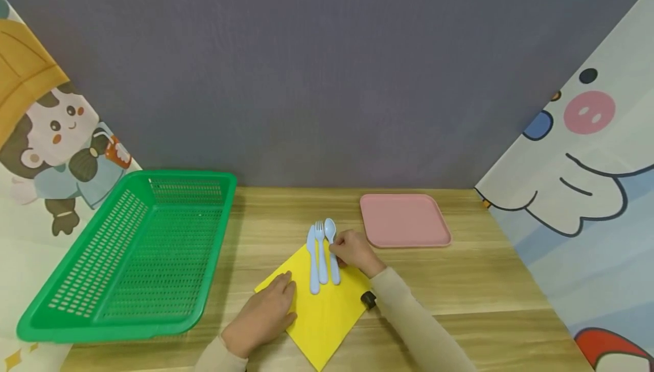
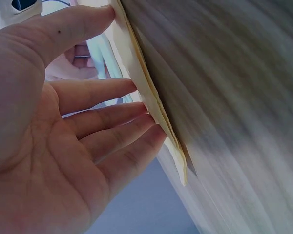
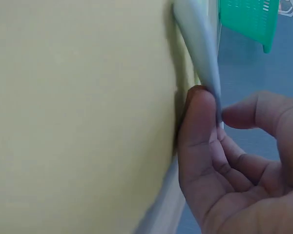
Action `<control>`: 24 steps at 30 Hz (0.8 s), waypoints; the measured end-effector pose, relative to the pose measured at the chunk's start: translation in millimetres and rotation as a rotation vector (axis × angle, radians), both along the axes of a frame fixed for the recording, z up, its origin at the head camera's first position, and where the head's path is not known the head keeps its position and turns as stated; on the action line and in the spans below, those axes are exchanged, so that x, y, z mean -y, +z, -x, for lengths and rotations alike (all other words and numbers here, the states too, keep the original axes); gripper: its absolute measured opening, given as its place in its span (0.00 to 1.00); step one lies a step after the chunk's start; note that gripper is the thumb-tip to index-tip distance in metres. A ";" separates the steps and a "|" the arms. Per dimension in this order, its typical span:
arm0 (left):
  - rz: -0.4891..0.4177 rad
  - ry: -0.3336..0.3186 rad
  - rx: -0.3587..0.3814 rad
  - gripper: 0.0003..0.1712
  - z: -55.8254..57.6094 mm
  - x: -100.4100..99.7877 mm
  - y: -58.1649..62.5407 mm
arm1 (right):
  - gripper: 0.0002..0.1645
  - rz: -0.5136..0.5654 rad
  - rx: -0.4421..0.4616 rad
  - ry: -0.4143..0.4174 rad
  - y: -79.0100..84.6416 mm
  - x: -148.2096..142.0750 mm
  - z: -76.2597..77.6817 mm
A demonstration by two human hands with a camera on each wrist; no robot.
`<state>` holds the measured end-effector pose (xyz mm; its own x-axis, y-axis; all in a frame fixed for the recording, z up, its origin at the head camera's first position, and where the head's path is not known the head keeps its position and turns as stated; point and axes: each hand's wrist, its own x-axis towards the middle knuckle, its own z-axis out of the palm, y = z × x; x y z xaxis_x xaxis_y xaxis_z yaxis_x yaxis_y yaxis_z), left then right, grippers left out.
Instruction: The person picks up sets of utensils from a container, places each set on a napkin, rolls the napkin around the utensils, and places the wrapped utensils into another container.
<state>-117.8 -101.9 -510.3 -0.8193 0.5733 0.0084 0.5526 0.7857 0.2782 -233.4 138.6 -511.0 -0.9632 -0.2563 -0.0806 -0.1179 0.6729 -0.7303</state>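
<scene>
A yellow napkin (image 1: 322,326) lies on the table with one corner toward me. Side by side on its far part are a light blue knife (image 1: 314,267), fork (image 1: 322,261) and spoon (image 1: 330,229), heads pointing away and reaching past the napkin. My right hand (image 1: 356,251) pinches the spoon's handle; in the right wrist view, thumb and forefinger meet on the handle (image 3: 201,48) just over the yellow surface. My left hand (image 1: 268,309) rests at the napkin's left edge. Its fingers are straight, with fingertips (image 2: 158,132) touching the napkin in the left wrist view.
A large green basket (image 1: 217,247) stands on the left of the wooden table. At the back right lies a pink tray (image 1: 406,221). A small black object (image 1: 368,300) is by the napkin's right corner, beside my right sleeve. A grey wall (image 1: 327,76) rises behind.
</scene>
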 end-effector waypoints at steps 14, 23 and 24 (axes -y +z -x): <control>0.008 0.004 0.012 0.34 -1.0 0.5 1.5 | 0.11 0.083 0.091 -0.036 -8.4 0.1 6.1; 0.004 0.011 0.012 0.34 -2.2 1.4 0.5 | 0.10 0.060 0.075 -0.042 -6.9 -1.4 5.7; 0.002 0.011 0.011 0.34 -2.3 1.5 0.3 | 0.10 0.050 0.069 -0.040 -7.2 -1.5 5.6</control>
<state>-115.5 -103.4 -510.1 -0.8259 0.5639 -0.0022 0.5403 0.7925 0.2828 -239.1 140.1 -518.2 -0.9654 -0.2229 -0.1357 -0.0394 0.6386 -0.7685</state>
